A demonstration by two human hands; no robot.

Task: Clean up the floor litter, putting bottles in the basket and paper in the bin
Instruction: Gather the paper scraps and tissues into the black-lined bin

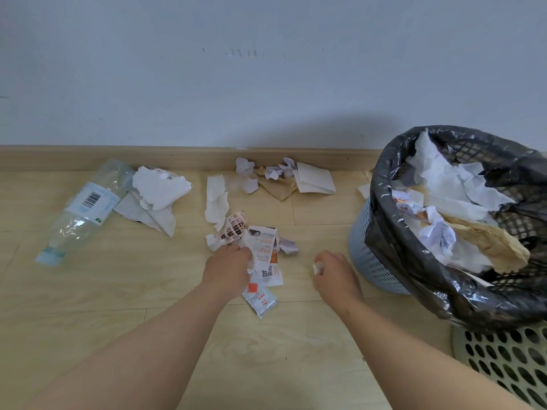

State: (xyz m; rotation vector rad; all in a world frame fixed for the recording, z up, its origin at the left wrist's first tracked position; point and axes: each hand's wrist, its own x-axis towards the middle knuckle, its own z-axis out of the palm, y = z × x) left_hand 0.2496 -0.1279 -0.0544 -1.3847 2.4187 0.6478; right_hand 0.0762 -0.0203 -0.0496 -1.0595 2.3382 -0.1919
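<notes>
At far left, 1 clear plastic bottle (80,208) lies on its side on the floor, against crumpled white paper (159,187). The left hand (228,270) grasps printed paper scraps (266,261) mid-floor. The right hand (334,273) pinches 1 small white scrap (318,268) beside the lined bin (373,261), which holds paper. The perforated basket (503,359) sits nearer, rightmost.

A black liner (384,208) is being shown on a pale blue latticed bin (367,258). Orange-printed white paper (268,258) is being seen on wood-grain floor (118,297).
</notes>
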